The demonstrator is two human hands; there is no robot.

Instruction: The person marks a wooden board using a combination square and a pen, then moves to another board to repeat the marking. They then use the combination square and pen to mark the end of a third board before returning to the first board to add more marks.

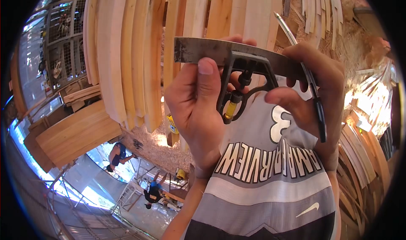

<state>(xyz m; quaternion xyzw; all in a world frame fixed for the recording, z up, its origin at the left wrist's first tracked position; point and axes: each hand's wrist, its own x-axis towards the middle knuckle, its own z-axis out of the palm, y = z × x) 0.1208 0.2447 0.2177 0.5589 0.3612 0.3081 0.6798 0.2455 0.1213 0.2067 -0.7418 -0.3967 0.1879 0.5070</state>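
- Combination square [245, 77]: left hand [194, 100] clamps its blade, thumb on top.
- Right hand [332, 77] pinches a pen [319, 113] against the blade's end.
- Wooden slats [127, 49] crowd behind.

The left hand [196, 108] grips a combination square [243, 77] by its dark head, thumb pressed flat on the steel blade. The right hand [315, 87] closes on the blade's other end and also clasps a pen [316, 100], whose tip points up past the fingers. A yellow vial [231, 109] sits in the head. Below the hands shows a grey jersey [270, 185] with white letters. Pale boards [127, 58] lean in rows behind, over sawdust [158, 144]. At lower left two people [117, 155] work, well apart from the hands. Wire cages [63, 41] stand at upper left.
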